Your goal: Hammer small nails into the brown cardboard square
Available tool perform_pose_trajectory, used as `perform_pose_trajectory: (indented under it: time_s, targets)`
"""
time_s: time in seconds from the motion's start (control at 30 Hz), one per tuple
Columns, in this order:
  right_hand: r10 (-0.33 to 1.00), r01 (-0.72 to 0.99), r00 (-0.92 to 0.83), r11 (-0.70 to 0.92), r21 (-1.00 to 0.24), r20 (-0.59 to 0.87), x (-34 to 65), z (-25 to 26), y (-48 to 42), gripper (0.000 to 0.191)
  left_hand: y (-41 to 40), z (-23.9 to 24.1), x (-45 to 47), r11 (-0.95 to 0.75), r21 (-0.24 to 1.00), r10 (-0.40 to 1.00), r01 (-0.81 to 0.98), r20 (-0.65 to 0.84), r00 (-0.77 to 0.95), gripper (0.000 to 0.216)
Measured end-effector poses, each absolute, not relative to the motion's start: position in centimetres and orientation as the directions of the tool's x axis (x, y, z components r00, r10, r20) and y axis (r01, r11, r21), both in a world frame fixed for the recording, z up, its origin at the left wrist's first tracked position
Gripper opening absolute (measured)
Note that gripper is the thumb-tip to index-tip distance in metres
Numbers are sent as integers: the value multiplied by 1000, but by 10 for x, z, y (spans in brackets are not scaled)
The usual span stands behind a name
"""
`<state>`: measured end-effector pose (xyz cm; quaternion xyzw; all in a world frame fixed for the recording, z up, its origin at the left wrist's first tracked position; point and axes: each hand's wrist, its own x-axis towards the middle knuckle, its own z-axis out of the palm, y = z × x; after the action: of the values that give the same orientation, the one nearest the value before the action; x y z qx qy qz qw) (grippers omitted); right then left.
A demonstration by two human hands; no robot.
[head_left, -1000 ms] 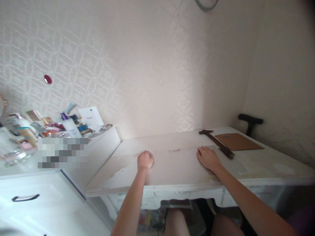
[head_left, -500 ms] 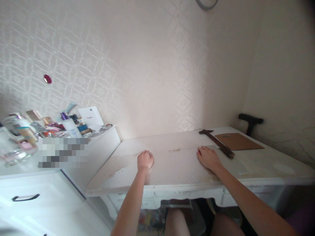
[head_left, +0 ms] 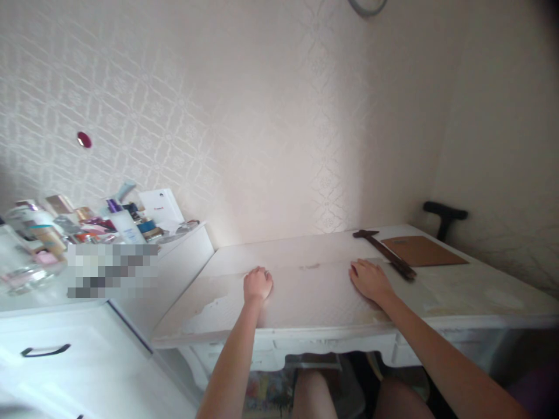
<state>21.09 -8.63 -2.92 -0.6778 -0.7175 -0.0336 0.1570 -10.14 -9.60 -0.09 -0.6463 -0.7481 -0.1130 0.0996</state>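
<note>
My left hand (head_left: 257, 283) rests on the worn white desk (head_left: 301, 302) with its fingers curled under into a loose fist, and a ring shows on it. Nothing can be seen in it. Farther right, my right hand (head_left: 369, 279) lies on the desktop, palm down, its fingers stretched out and slightly bent, with nothing held. Just beyond the right hand is a hammer (head_left: 386, 253) with a dark head and wooden handle, lying at a slant. It is apart from the fingers. Next to the hammer lies a brown clipboard or flat board (head_left: 423, 251).
On the left, a white drawer cabinet (head_left: 56, 331) bears crowded bottles and jars, among them a purple-capped bottle (head_left: 126, 226), and a white box (head_left: 161, 208). A black T-shaped handle (head_left: 445, 215) rises behind the desk's right side. The patterned wall (head_left: 271, 145) stands behind the desk.
</note>
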Motion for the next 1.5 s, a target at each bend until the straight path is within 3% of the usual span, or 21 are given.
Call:
perform_pose_trajectory:
  time_s: [1.5]
  targets:
    - [965, 982, -36, 83, -172, 260, 211, -26, -89, 39, -96, -1, -101, 135, 51, 947, 990, 288, -144, 34]
